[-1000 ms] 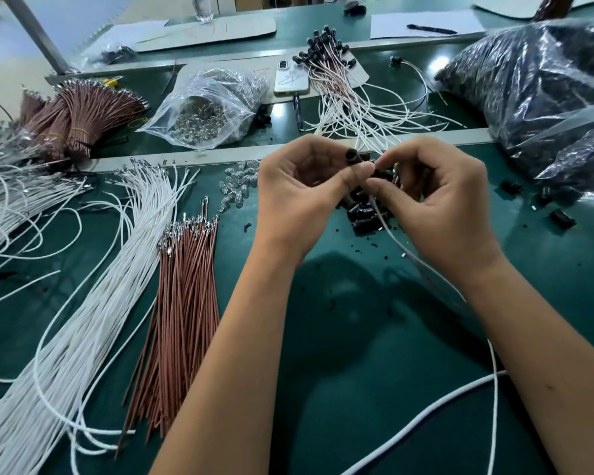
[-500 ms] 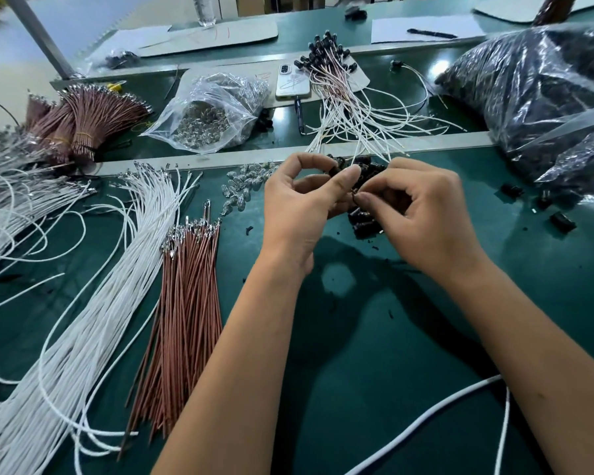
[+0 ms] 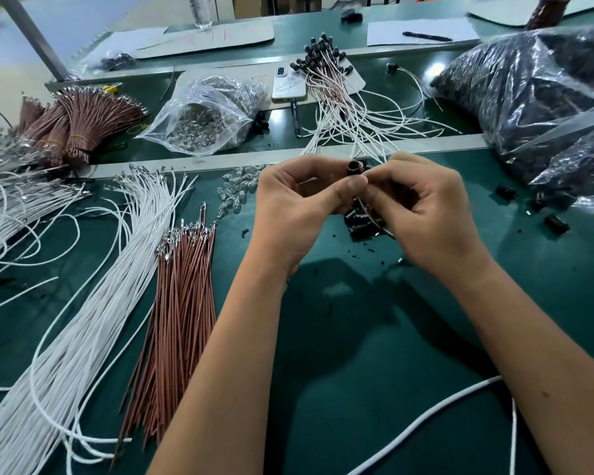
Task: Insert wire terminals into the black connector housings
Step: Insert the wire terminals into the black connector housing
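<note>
Small black housing pinched between both hands, a wire being fed toward it.

The black connector housing [image 3: 354, 166] sits at the left hand's [image 3: 295, 204] fingertips, pinched by thumb and forefinger; the right hand [image 3: 426, 210] pinches a thin wire [image 3: 369, 214] just below it, though the terminal tip is hidden. The housing looks light, rigid and easy to fumble, best held by its sides with the opening clear; the wire is limp, so it wants gripping close behind the terminal. Loose housings [image 3: 364, 224] lie under the hands; white wires [image 3: 83, 323] and brown wires [image 3: 182, 303] lie on the bench [image 3: 357, 371] to the left.
</note>
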